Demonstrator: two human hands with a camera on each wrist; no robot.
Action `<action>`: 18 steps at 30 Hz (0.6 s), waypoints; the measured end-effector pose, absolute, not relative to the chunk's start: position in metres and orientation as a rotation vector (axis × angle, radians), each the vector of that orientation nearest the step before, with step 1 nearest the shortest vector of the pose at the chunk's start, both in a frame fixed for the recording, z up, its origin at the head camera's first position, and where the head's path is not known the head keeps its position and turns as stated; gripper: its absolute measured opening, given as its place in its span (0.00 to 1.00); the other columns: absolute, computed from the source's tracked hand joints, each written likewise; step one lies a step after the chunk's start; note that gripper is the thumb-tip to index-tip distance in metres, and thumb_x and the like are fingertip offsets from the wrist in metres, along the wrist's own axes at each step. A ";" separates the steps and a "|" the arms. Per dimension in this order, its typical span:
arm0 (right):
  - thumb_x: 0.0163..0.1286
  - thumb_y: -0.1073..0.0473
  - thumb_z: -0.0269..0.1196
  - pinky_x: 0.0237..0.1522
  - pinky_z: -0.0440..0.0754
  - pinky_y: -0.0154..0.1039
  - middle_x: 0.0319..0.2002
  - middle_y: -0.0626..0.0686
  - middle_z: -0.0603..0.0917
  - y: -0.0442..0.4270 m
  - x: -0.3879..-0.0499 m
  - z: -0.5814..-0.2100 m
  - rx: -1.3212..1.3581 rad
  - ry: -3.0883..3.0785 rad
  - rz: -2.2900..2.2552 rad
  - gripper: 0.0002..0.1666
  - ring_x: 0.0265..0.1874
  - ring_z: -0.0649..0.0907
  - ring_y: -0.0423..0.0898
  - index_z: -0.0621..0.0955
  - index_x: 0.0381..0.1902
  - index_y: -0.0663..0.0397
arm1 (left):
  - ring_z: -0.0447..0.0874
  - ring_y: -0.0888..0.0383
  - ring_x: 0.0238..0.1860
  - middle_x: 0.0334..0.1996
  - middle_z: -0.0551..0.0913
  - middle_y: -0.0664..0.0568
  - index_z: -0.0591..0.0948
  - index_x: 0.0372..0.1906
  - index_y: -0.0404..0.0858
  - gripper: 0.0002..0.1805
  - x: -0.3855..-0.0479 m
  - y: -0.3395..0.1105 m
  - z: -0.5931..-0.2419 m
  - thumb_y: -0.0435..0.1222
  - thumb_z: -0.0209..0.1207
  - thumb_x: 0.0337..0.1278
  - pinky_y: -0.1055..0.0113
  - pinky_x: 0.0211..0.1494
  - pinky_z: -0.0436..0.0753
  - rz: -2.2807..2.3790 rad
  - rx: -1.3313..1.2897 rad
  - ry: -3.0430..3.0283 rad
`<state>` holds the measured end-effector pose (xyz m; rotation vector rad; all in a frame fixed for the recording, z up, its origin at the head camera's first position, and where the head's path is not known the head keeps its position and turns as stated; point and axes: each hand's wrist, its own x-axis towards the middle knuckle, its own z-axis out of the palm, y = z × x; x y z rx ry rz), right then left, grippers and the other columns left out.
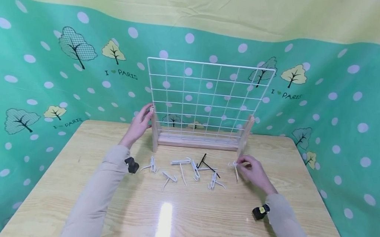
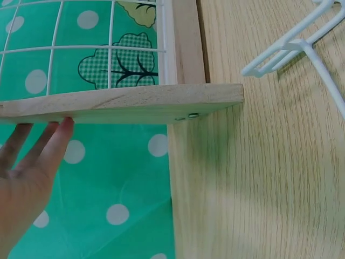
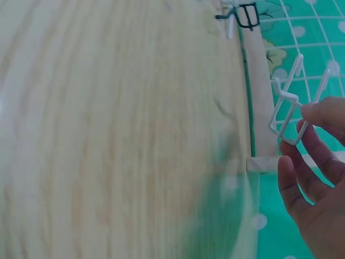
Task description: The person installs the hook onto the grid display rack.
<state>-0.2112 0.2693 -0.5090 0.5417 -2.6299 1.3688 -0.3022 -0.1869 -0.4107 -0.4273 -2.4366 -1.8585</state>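
A white wire grid panel (image 1: 207,105) stands upright in a wooden base (image 1: 198,146) with two side posts. My left hand (image 1: 139,124) is at the upper part of the left post (image 1: 155,130). In the left wrist view its fairly straight fingers (image 2: 54,148) touch that post's outer face. My right hand (image 1: 252,172) pinches a white wire hook (image 3: 288,116) between thumb and fingers, just in front of the right post (image 1: 245,136). The hook's long prong points down toward the table in the head view.
Several white hooks (image 1: 181,163) and a black hook (image 1: 208,165) lie scattered on the wooden table (image 1: 86,199) before the stand. Behind it hangs a green dotted cloth (image 1: 118,98). Dark wrist cameras (image 1: 131,165) sit on both sleeves.
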 end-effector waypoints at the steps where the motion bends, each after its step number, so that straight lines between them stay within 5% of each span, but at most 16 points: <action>1: 0.63 0.73 0.64 0.40 0.83 0.40 0.39 0.57 0.81 0.271 -0.211 -0.508 0.522 -2.624 1.376 0.07 0.40 0.79 0.53 0.80 0.38 0.63 | 0.59 0.33 0.67 0.70 0.56 0.29 0.56 0.74 0.38 0.26 -0.299 -0.186 -0.407 0.37 0.41 0.77 0.39 0.59 0.74 -1.869 -0.419 -2.435; 10: 0.66 0.73 0.61 0.43 0.80 0.46 0.41 0.61 0.82 0.269 -0.208 -0.483 0.436 -2.565 1.387 0.06 0.43 0.79 0.52 0.80 0.41 0.67 | 0.58 0.33 0.68 0.71 0.54 0.31 0.54 0.75 0.38 0.27 -0.290 -0.184 -0.396 0.38 0.40 0.77 0.40 0.57 0.76 -1.864 -0.400 -2.482; 18: 0.65 0.76 0.59 0.44 0.80 0.39 0.41 0.68 0.81 0.249 -0.200 -0.447 0.350 -2.477 1.434 0.08 0.42 0.79 0.53 0.78 0.42 0.76 | 0.59 0.37 0.68 0.73 0.55 0.38 0.55 0.75 0.47 0.28 -0.309 -0.191 -0.421 0.46 0.41 0.76 0.43 0.56 0.77 -1.846 -0.391 -2.471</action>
